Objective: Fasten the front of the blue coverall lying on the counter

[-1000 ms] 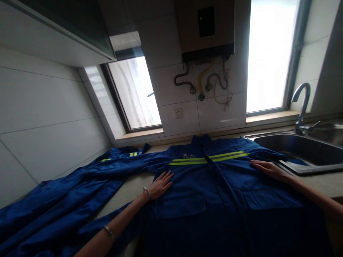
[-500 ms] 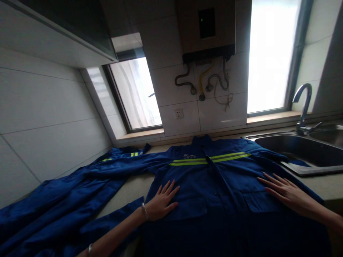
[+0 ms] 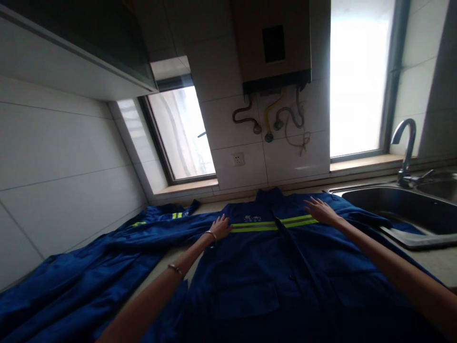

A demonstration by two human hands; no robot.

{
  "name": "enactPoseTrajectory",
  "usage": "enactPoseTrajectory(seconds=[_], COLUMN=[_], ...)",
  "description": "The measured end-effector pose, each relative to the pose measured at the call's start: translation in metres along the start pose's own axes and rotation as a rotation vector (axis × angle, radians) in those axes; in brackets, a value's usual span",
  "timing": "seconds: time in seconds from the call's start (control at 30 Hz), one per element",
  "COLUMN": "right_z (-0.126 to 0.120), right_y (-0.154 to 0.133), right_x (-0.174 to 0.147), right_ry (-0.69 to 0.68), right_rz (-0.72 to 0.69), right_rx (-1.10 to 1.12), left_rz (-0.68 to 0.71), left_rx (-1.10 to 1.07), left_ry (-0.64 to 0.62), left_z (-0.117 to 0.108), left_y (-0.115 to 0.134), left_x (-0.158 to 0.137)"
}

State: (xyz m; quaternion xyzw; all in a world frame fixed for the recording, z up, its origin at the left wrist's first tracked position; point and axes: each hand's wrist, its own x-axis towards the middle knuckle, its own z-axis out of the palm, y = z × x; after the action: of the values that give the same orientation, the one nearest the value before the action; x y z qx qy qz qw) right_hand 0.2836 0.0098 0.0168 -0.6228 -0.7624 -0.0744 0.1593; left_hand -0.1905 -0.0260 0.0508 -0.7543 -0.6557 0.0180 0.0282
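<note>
A dark blue work jacket with a yellow-green and grey stripe across its chest lies spread out, collar towards the wall. My left hand rests at the jacket's left shoulder, near the end of the stripe, its fingers stretched out. On the other shoulder, just above the stripe, is my right hand, with fingers apart. Neither hand grips the cloth. More blue clothing with yellow-green bands lies crumpled on the left. The jacket's lower part is dark and runs out of view.
The jacket lies on a pale countertop. At the right is a steel sink with a tall faucet; one sleeve reaches its edge. A water heater with hoses hangs on the tiled wall. An overhead cabinet juts out at upper left.
Both hands have moved up the jacket, from the pocket level to the shoulders beside the stripe. The jacket stays spread out. The view has tilted slightly upward.
</note>
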Motion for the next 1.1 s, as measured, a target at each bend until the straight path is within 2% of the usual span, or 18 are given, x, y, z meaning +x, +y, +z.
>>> enactPoseTrajectory(seconds=[0.1,0.2,0.3,0.37,0.57,0.63,0.7,0.77,0.83,0.9,0.97,1.1], right_z=[0.017,0.037,0.057,0.069,0.081,0.078,0.071,0.059,0.042,0.023,0.002,-0.027], right_y=[-0.027,-0.048,-0.057,-0.057,-0.049,-0.051,-0.057,-0.068,-0.081,-0.096,-0.108,-0.123], right_x=[0.046,0.070,0.077,0.079,0.084,0.082,0.078,0.072,0.064,0.056,0.046,0.009], right_ry=[-0.109,-0.225,-0.318,-0.328,-0.297,-0.310,-0.277,-0.161,-0.019,0.042,-0.002,-0.114], right_rz=[0.080,0.080,0.125,0.164,0.190,0.189,0.187,0.171,0.110,0.055,0.041,-0.064], right_rx=[-0.024,-0.022,-0.005,0.018,0.040,0.032,0.001,-0.074,-0.143,-0.148,-0.104,0.031], left_rz=[0.029,0.006,-0.114,-0.189,-0.223,-0.221,-0.167,-0.056,0.044,0.085,0.103,0.214], left_rx=[0.048,0.038,-0.083,-0.150,-0.128,-0.095,-0.030,0.027,0.018,-0.068,-0.213,-0.583], left_ry=[0.018,-0.015,-0.164,-0.235,-0.233,-0.148,0.001,0.139,0.200,0.176,0.097,-0.194], left_z=[0.008,0.013,0.017,0.019,0.025,0.027,0.026,0.023,0.016,0.008,0.003,0.006], left_y=[0.023,0.034,0.028,0.021,0.019,0.026,0.036,0.051,0.069,0.089,0.109,0.142], left_x=[0.034,0.053,0.064,0.070,0.077,0.073,0.066,0.057,0.049,0.042,0.034,0.016])
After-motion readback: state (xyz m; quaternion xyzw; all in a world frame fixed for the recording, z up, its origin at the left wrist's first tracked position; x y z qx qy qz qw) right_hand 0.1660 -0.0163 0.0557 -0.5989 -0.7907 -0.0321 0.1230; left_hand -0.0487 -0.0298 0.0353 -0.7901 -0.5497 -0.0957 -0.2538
